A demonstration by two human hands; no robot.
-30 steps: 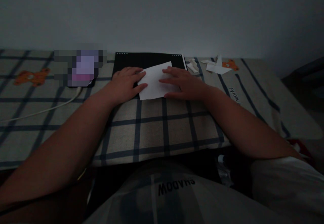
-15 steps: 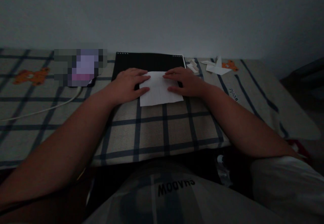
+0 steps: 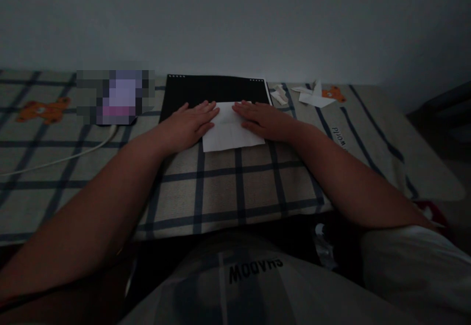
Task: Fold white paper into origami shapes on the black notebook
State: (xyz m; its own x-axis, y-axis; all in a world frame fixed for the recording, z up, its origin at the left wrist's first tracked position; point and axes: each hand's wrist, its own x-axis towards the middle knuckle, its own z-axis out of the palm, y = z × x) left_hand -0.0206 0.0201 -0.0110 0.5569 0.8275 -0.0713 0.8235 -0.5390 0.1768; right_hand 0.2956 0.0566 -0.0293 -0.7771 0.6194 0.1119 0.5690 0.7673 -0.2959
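Note:
A white sheet of paper (image 3: 231,135) lies flat at the near edge of a black mat (image 3: 215,89) on the checked cloth. My left hand (image 3: 191,124) rests palm down on the paper's left edge, fingers stretched toward its top. On the paper's right side lies my right hand (image 3: 263,120), also flat, its fingertips almost meeting the left ones at the top edge. Both hands press on the sheet and grip nothing.
Folded white paper pieces (image 3: 312,97) and small scraps (image 3: 279,94) lie at the back right. A blurred object (image 3: 116,97) sits at the back left with a white cable (image 3: 62,158) running from it. The wall stands right behind the table; the checked cloth (image 3: 235,187) hangs over the near edge.
The paper went from tilted with its top raised to lying flat and square. Both hands slid upward and inward, and their fingertips now nearly touch at the top edge.

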